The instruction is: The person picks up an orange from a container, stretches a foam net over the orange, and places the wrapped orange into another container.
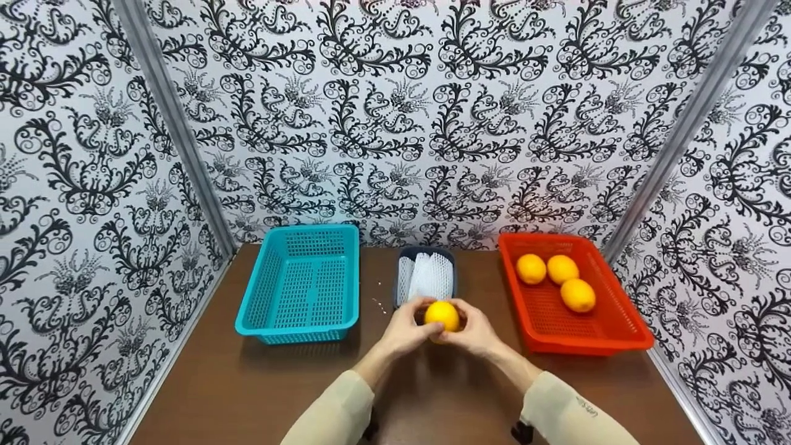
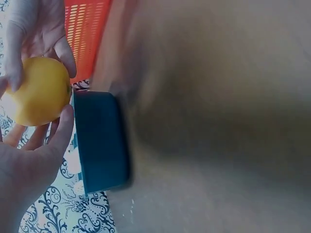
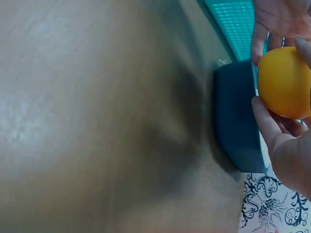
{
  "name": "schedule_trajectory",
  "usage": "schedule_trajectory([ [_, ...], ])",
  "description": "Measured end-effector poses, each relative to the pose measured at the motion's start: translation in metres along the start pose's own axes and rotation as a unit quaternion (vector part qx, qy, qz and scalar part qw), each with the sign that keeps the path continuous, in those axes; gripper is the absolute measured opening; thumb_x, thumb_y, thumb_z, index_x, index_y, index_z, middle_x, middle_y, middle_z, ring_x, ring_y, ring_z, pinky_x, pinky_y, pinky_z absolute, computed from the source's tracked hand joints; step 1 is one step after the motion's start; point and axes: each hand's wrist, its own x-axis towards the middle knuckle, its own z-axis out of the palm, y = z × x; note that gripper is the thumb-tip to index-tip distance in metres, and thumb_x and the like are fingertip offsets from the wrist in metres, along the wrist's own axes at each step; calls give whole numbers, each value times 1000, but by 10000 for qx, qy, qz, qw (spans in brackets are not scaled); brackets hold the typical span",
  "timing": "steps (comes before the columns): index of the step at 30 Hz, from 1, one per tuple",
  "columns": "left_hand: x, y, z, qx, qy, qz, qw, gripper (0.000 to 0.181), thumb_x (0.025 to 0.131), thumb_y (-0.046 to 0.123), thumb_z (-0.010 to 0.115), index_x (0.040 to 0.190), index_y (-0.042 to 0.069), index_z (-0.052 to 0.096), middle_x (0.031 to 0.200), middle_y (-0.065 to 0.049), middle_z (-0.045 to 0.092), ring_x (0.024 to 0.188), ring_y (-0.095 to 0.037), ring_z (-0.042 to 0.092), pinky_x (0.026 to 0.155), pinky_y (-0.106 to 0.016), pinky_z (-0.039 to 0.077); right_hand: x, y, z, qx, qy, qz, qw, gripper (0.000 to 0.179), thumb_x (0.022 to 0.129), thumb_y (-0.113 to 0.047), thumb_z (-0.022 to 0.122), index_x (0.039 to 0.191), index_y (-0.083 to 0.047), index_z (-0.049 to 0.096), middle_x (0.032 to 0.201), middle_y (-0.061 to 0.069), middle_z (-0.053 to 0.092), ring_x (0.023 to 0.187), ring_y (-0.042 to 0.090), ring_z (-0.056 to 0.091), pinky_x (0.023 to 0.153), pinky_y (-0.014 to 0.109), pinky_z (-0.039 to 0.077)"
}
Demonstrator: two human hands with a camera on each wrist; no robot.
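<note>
Between both hands an orange (image 1: 441,315) is held up in front of the small dark bin (image 1: 456,281). The left hand (image 1: 405,329) grips it from the left, thumb on the near side. From the other side the right hand (image 1: 476,329) holds it, its thumb at the lower front. In the left wrist view the orange (image 2: 43,91) fills the space between the left hand (image 2: 34,162) below and the right hand above. White foam fruit nets (image 1: 429,276) lie in the bin, which stands just beyond the fingers.
A turquoise perforated basket (image 1: 247,309) with nothing in it stands on the left of the brown table (image 1: 204,383). At the right, a red basket (image 1: 618,337) holds several oranges (image 1: 578,295). Small white scraps (image 1: 380,304) lie beside the bin. Patterned walls (image 1: 395,123) enclose the table.
</note>
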Motion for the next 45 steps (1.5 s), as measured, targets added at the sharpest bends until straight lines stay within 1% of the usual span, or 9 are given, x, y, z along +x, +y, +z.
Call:
schedule_trajectory([
  [5,-13,-15,0,127,-17,283,9995,59,91,32,84,142,5,70,134,-17,79,116,-31,76,108,-48,62,-8,8,7,-54,-217,-159,9996,75,80,-16,101,143,6,66,129,26,79,104,11,72,92,20,59],
  [6,-10,-31,3,206,17,529,9984,60,92,37,85,142,8,71,133,-13,79,116,-26,76,107,-43,62,-9,9,9,-142,-236,-182,9995,75,80,-17,102,143,5,67,129,25,79,104,11,72,92,20,59],
  [9,-15,-39,3,229,57,691,9973,58,90,38,86,139,9,71,130,-11,80,111,-20,74,103,-38,62,-12,12,11,-381,-263,-179,9988,75,79,-24,103,141,1,69,129,21,79,105,13,72,94,21,59],
  [12,-20,-43,5,240,37,451,9987,58,88,35,87,138,11,71,130,-11,80,112,-20,74,104,-36,61,-13,16,15,-588,-323,-128,9977,73,79,-29,102,141,-4,71,130,17,80,106,15,71,96,22,58],
  [13,-26,-31,3,188,5,206,9996,57,87,29,87,137,8,71,131,-15,79,112,-24,75,104,-39,62,-14,18,16,-624,-343,-135,9974,74,79,-30,102,141,-4,72,130,17,80,106,16,72,96,22,59],
  [17,-33,-30,7,200,-39,-96,9997,58,85,21,87,137,4,69,133,-17,78,115,-32,76,106,-45,62,-18,24,19,-760,-446,-70,9961,75,78,-32,103,141,-5,72,131,15,80,108,18,72,97,24,59],
  [24,-40,-37,11,307,-135,-198,9992,58,86,18,88,137,3,68,135,-18,78,121,-36,75,112,-59,58,-27,33,24,-661,-421,47,9969,77,75,-29,104,141,-5,72,132,14,80,110,22,73,98,26,58],
  [30,-41,-39,10,467,-202,-283,9983,60,87,20,88,140,2,66,138,-19,77,123,-37,76,112,-57,58,-30,34,28,-534,-298,66,9981,82,74,-26,105,145,-5,70,136,15,79,114,26,73,100,25,57],
  [45,-38,-31,6,694,-169,-340,9969,63,88,25,85,142,1,66,138,-19,77,120,-33,74,108,-51,60,-31,30,35,-1214,-165,-59,9925,80,76,-33,104,144,-8,71,133,12,81,113,27,74,102,32,59],
])
